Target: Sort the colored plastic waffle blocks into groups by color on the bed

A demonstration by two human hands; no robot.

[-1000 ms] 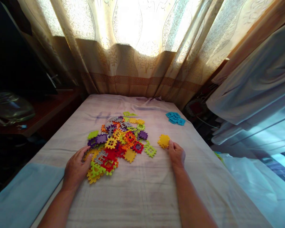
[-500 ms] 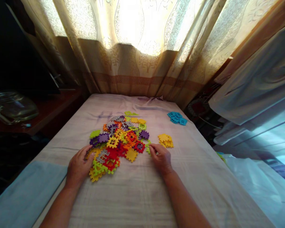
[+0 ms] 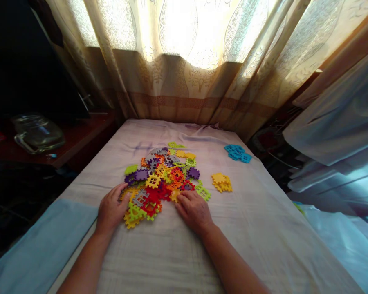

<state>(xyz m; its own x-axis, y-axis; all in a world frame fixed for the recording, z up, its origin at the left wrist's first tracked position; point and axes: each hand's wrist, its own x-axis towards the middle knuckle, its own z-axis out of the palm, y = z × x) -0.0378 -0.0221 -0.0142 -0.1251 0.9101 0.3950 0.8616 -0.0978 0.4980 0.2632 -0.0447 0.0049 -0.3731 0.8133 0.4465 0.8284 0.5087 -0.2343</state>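
A heap of notched plastic building tiles (image 3: 164, 190) in several colours lies on the cloth-covered bed. My left hand (image 3: 112, 207) rests against the heap's left edge, its thumb apart from the fingers and nothing held. At the near right edge of the heap, my right hand (image 3: 195, 211) has its fingers closed on a yellow building tile (image 3: 174, 196), partly covered by the fingertips. Just beyond that hand lies a lime green tile (image 3: 204, 192). A red tile (image 3: 187, 186) sits right behind the fingers.
Right of the heap is a small pile of yellow tiles (image 3: 221, 182); farther back lies a blue tile pile (image 3: 237, 153). Curtains (image 3: 184, 90) hang behind the bed (image 3: 248, 228). A glass jug (image 3: 38, 132) stands on a dark red table (image 3: 88, 134) at left.
My right hand has moved left from the lime green tile to the yellow tile at the heap's near edge. My left hand stays at the left edge. The view has shifted slightly.
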